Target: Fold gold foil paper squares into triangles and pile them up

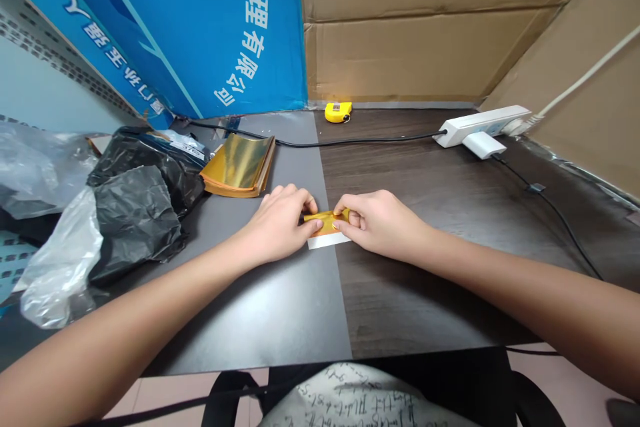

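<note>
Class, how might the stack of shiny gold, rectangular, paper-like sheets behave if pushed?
The gold stack might fan apart, since its edges show separate layers. Its glossy top may be slippery; lying low, it seems unlikely to tip.

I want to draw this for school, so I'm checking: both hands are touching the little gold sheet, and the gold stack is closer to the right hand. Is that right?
Not quite: the gold stack is closer to the left hand, as the head view shows. Both hands, left and right, are touching the little gold sheet.
</note>
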The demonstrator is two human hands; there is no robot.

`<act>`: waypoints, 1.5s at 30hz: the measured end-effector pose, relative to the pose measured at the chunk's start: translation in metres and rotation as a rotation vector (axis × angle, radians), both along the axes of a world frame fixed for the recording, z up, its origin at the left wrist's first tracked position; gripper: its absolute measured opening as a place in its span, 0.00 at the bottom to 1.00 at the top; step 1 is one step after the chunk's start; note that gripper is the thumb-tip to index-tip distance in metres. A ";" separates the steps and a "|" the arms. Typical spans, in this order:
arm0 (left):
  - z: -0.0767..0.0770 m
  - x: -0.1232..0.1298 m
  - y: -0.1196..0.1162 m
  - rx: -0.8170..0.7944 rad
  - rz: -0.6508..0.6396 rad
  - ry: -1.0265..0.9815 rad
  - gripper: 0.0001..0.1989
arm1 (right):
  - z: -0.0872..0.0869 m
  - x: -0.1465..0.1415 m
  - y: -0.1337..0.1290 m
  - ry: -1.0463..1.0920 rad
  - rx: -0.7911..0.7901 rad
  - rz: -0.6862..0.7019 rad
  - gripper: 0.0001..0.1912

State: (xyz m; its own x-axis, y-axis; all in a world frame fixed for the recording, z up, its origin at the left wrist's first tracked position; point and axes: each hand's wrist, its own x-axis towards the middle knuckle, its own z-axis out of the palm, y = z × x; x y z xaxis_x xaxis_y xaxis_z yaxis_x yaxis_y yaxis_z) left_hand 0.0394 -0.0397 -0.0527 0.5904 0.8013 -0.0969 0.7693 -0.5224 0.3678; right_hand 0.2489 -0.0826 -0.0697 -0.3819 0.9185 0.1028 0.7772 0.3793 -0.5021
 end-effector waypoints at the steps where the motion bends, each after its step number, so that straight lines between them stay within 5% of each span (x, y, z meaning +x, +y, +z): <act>1: 0.000 0.001 0.000 -0.010 0.000 -0.005 0.07 | 0.001 -0.001 -0.001 0.004 0.000 0.002 0.01; 16: 0.009 0.005 -0.011 0.062 -0.036 0.107 0.00 | 0.005 -0.011 -0.009 -0.014 0.004 0.075 0.04; 29: 0.010 0.001 -0.016 0.121 -0.059 0.179 0.06 | -0.002 -0.008 -0.009 0.053 0.014 0.156 0.07; 37: 0.019 0.001 -0.018 -0.003 -0.005 0.185 0.04 | -0.003 -0.011 -0.012 0.039 0.029 0.132 0.07; 45: 0.012 -0.010 -0.019 0.078 -0.134 0.119 0.04 | 0.000 -0.015 -0.017 -0.010 0.029 0.149 0.08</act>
State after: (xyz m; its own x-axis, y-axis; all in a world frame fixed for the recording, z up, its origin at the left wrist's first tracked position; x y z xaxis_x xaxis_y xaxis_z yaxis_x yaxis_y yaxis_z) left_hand 0.0297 -0.0585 -0.0404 0.6803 0.7242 -0.1126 0.7266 -0.6464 0.2330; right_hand 0.2341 -0.0994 -0.0695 -0.5152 0.8481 0.1242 0.7157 0.5053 -0.4820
